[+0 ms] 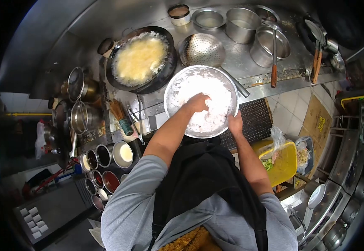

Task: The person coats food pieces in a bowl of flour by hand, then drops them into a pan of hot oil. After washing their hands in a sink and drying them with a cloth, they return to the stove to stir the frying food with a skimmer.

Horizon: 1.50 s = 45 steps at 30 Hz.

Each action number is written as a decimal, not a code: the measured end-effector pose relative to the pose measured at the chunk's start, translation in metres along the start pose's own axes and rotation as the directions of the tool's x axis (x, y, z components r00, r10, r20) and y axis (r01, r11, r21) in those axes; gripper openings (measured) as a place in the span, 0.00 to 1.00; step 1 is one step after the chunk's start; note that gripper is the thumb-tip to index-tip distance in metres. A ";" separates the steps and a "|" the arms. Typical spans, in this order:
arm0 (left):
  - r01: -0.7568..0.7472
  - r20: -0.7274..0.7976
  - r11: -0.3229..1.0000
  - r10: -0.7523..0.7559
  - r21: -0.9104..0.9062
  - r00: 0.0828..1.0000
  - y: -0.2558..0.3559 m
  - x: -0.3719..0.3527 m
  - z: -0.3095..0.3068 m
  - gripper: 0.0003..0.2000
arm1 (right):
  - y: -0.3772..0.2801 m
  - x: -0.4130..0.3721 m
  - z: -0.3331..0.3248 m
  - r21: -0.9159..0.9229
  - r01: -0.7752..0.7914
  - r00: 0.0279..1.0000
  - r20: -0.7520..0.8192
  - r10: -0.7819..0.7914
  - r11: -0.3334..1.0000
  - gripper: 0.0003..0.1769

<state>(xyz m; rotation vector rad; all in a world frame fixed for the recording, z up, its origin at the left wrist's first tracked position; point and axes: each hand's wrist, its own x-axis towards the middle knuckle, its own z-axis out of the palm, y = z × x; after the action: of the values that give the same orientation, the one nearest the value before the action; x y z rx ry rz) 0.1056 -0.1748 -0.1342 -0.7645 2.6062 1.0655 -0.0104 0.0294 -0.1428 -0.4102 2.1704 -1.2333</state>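
Note:
A wide metal bowl (169,87) of white, flour-like powder (196,85) is in front of me, level with the stove edge. My left hand (198,103) reaches into it, its fingers curled down in the powder; what they hold is hidden. Coated lumps show in the powder near the bowl's lower side. At the right rim, my right hand (235,123) grips the bowl. Beyond it on the left, a black wok (171,54) holds bubbling yellow oil (140,60). A perforated strainer (203,48) lies behind the bowl, its handle pointing right.
Metal pots (242,25) and a ladle (274,58) stand along the back right. On the left are a bamboo brush (117,109), tongs (140,123) and several seasoning containers (110,181). A yellow bin (288,163) stands low at right.

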 end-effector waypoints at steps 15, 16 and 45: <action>-0.050 -0.105 0.994 0.061 0.100 0.993 -0.012 -0.044 -0.020 0.24 | 0.011 0.004 0.003 0.006 0.074 0.997 -0.021 -0.074 0.997 0.25; -0.047 -0.110 0.994 0.058 0.097 0.992 -0.007 -0.045 -0.019 0.24 | 0.012 0.005 0.003 -0.010 0.058 0.998 -0.030 -0.058 0.998 0.24; 0.021 -0.005 0.085 -0.300 -0.996 0.954 0.035 -0.055 -0.036 0.18 | 0.023 0.010 0.007 0.129 0.103 0.994 0.026 -0.108 0.986 0.27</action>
<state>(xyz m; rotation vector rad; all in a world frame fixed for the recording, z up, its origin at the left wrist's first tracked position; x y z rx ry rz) 0.1322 -0.1583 -0.0663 -1.3879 1.3455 2.8363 -0.0127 0.0317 -0.1690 -0.4934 2.0519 -1.4047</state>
